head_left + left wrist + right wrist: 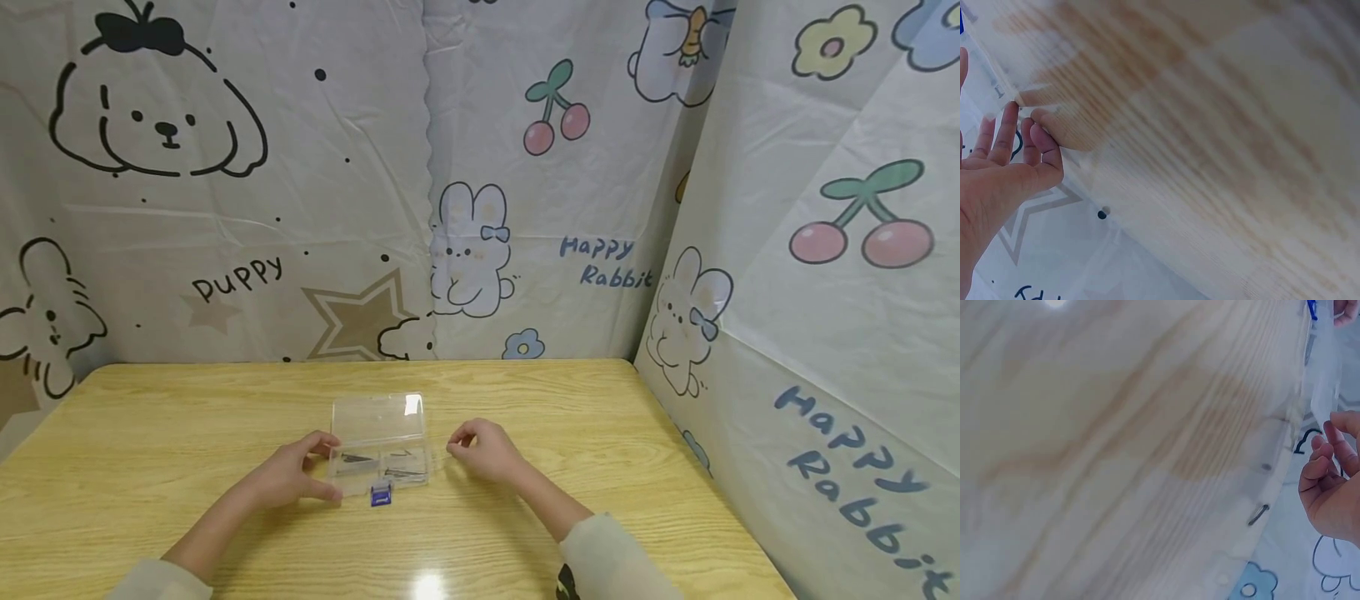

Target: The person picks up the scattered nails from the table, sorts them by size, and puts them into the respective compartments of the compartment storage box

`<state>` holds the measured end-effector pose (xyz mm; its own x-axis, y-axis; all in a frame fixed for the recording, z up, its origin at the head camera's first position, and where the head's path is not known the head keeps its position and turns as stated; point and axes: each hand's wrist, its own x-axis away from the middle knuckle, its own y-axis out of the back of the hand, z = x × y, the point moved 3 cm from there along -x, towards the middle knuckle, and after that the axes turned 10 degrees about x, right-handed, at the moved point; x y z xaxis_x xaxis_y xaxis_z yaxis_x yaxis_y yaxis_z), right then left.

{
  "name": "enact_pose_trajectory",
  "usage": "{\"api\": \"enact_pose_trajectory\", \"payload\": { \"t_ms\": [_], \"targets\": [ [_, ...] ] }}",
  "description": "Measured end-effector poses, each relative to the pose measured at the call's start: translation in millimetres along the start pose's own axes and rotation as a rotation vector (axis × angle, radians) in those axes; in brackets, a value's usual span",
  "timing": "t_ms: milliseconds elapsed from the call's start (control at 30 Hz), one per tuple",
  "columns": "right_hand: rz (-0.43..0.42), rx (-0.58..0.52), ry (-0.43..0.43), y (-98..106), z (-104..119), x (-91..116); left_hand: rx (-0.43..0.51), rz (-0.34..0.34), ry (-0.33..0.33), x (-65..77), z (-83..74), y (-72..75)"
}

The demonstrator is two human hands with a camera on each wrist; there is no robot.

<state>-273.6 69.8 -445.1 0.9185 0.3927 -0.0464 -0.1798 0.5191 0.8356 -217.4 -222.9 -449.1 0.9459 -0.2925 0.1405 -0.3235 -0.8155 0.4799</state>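
Note:
A clear plastic storage box (356, 483) lies on the table with its lid (375, 417) raised at the far side. Its compartments contain thin dark metal pieces (358, 458), too small to make out exactly. My left hand (288, 473) holds the box's left end, thumb at the near corner and fingers at the hinge side. Just off the right end, my right hand (486, 450) pinches a small strip of clear plastic (441, 455) between thumb and forefinger. A blue label tag (381, 496) sits at the box's front edge.
The wooden table (585, 433) reaches back to a cloth wall (360, 208) printed with cartoon animals. Another printed cloth (840, 333) hangs along the right side. Light glares off the tabletop near the front.

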Motion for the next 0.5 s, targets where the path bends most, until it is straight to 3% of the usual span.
{"api": "enact_pose_trajectory", "payload": {
  "t_ms": [500],
  "targets": [
    [-0.074,0.061,-0.086,19.2,-46.1,8.5,-0.019,-0.008,0.011,-0.5,-0.1,0.0]
  ]
}}
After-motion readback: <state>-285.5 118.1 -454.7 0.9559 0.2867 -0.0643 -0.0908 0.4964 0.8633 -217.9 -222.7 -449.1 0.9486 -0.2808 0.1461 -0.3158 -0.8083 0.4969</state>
